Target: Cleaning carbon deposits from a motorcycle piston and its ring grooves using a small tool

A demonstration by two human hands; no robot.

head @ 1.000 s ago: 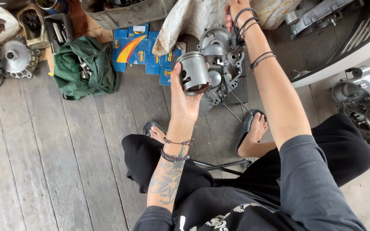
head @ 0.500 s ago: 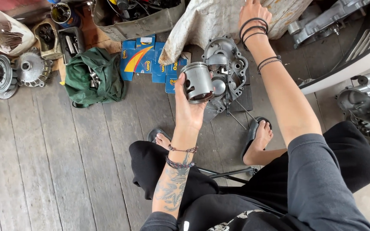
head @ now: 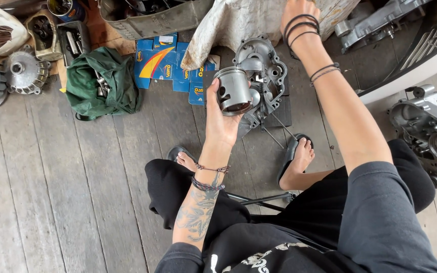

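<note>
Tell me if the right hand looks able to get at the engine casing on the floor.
Probably yes: the right hand rests on the cloth just above the engine casing, nothing between them.

Black sleeves, black trousers, dark flip-flops; cord bracelets on both wrists, 1 tattooed left forearm point(head: 194, 215).

Single head-worn view, straight down from close above lap, feet and plank floor point(head: 51, 177).

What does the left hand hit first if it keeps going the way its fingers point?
The left hand, holding the grey piston, points up-frame. Straight on, the piston would probably meet the grey engine casing on the floor, then the dirty cloth beyond. Depth is unclear from overhead.
</note>
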